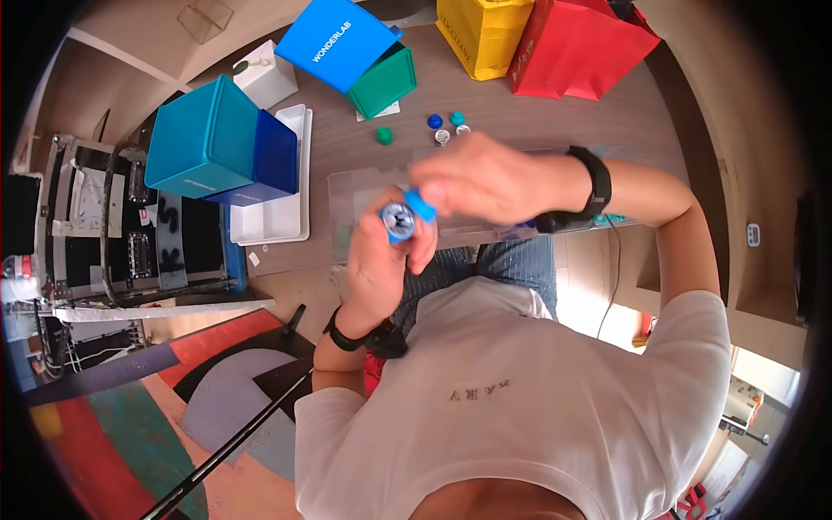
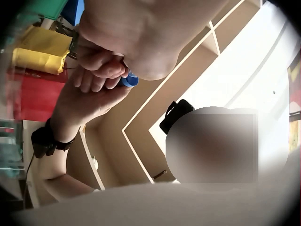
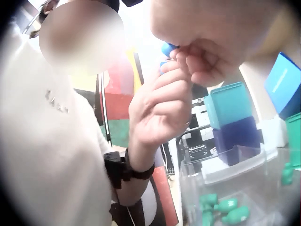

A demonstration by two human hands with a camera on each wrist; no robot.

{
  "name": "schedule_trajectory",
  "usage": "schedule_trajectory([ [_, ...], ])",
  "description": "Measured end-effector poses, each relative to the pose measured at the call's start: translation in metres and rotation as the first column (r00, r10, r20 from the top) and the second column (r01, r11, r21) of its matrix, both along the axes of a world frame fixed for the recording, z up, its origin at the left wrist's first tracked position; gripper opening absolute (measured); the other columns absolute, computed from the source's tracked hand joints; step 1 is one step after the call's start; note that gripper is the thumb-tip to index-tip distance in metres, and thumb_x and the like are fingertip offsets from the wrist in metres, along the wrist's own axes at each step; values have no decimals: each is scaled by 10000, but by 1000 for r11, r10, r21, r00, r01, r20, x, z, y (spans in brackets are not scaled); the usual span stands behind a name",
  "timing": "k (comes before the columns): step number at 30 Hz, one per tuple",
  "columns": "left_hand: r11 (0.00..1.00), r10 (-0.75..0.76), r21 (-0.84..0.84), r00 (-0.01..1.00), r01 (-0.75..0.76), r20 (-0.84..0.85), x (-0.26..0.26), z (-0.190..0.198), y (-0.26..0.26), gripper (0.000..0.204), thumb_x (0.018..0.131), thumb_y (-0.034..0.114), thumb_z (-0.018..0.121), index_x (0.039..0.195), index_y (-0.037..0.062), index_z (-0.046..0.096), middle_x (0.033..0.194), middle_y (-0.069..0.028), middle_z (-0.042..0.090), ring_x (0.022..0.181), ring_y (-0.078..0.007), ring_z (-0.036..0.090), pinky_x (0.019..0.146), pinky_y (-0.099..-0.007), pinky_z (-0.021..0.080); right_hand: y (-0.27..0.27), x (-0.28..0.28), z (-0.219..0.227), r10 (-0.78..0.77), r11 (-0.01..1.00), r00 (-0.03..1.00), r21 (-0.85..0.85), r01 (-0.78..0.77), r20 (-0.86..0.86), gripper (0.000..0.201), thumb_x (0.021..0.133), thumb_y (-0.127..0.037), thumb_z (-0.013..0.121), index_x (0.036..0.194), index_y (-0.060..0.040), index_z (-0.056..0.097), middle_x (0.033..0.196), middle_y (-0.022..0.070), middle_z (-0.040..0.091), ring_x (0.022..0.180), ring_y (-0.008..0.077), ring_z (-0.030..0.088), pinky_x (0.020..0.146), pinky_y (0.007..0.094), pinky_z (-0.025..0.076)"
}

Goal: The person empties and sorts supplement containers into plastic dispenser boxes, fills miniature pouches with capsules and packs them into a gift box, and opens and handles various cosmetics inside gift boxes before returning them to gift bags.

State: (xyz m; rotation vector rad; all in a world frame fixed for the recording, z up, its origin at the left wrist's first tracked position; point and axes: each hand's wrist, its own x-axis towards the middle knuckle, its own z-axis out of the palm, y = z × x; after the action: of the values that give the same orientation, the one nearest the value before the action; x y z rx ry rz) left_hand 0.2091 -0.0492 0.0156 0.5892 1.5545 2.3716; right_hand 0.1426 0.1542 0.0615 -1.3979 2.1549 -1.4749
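Upright in the left hand is a small blue bottle, its round top turned up and showing a silvery, shiny inside. The fingers and thumb curl round it. Just above, the right hand pinches a bright blue cap by its side, close beside the bottle's rim. In the right wrist view the cap sticks out from the right fingertips, over the left hand. Most of the bottle is hidden by the fingers there.
A clear plastic box with several green bottles lies under the hands. Beyond are small bottles, green and blue. Teal and blue boxes, a white tray, and yellow and red bags stand around.
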Motion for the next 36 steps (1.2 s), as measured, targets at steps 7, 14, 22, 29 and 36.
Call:
schedule_trajectory([
  [7,965,246,-72,966,-252,-81,-16,-9,-26,297,1079,204,545,1285,-9,564,1036,-81,614,862,-143,557,741,-276,450,7,-122,-32,-42,749,902,584,313,-429,413,1046,-429,555,938,-48,671,764,184,663,740,377,658,666,482,492],
  [14,958,283,-28,958,-285,-49,-16,-22,-41,407,890,-83,698,1272,-2,582,1174,-113,650,999,-159,638,854,-268,515,-8,-162,-89,206,574,853,765,291,-479,388,956,-422,645,959,-38,699,812,179,707,819,409,687,720,520,536],
  [22,970,231,-61,971,-234,-61,-20,-31,-48,424,915,-110,678,1314,-24,566,1307,-112,594,1069,-216,705,881,-311,605,-18,-160,-101,232,442,876,848,293,-423,368,954,-382,664,1030,-30,737,956,172,742,940,400,701,811,512,553],
  [29,963,266,-48,964,-266,-19,-18,-29,-40,381,925,-89,690,1291,-32,601,1193,-126,684,1051,-191,710,851,-298,606,-23,-116,-33,-35,888,937,419,189,-349,164,915,-149,684,1032,-36,699,913,136,674,848,342,694,741,422,548],
  [36,946,275,-159,959,-282,-66,-20,-20,-29,405,907,-48,747,1287,-37,609,1085,-103,731,1000,-155,719,787,-272,601,-16,-29,8,-68,966,754,147,215,-653,333,822,-9,663,1143,-69,724,1263,122,627,1111,320,630,902,438,524],
])
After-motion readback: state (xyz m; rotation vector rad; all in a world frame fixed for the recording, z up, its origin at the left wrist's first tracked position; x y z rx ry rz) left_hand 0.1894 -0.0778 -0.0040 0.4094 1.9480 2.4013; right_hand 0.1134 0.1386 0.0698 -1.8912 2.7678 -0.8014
